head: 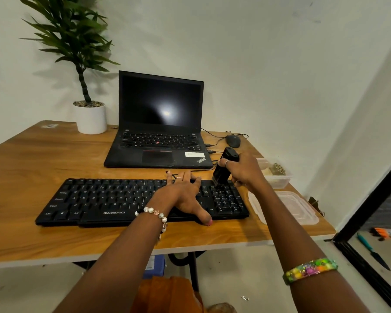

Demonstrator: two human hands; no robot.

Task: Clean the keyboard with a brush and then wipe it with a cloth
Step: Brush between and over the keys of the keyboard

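A black Zebronics keyboard [99, 199] lies across the front of the wooden table [43, 159]. My left hand [185, 195] rests flat on its right-middle part, fingers spread toward the far edge and thumb over the near edge. My right hand [244, 170] grips a black brush [224, 170], tilted with its bristles down on the top rows above the number pad. No cloth is in view.
An open black laptop [158, 123] stands behind the keyboard, with a mouse [233, 141] and cables to its right. A potted plant [89, 116] sits at the back left. A clear plastic container [278, 175] and its lid [287, 206] lie at the table's right edge.
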